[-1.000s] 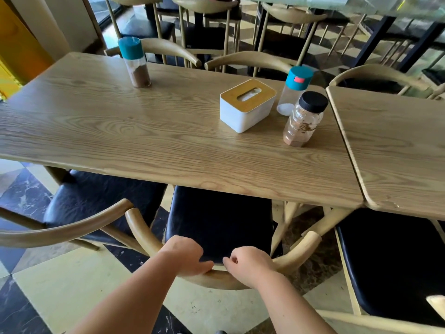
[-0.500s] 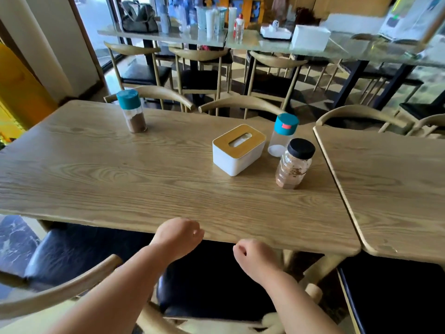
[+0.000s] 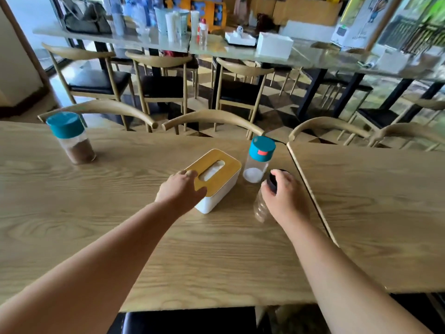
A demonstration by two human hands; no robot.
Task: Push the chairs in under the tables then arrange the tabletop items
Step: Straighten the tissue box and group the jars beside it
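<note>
A white tissue box with a wooden lid sits mid-table on the wooden table. My left hand rests on its near left corner, fingers curled over the lid edge. My right hand grips a clear jar with a black cap from above, just right of the box. A clear shaker with a teal cap and white powder stands behind the jar. Another teal-capped jar with brown powder stands at the far left. The black seat of the near chair shows under the table edge.
A second wooden table abuts on the right. Curved wooden chair backs line the far edge. Beyond stands a long glass-topped table crowded with cups, a bag and white boxes, with more chairs under it.
Both hands left the near chair's backrest and reached forward over the table; the left now touches the tissue box, the right holds the black-capped jar. The view lifted and moved closer.
</note>
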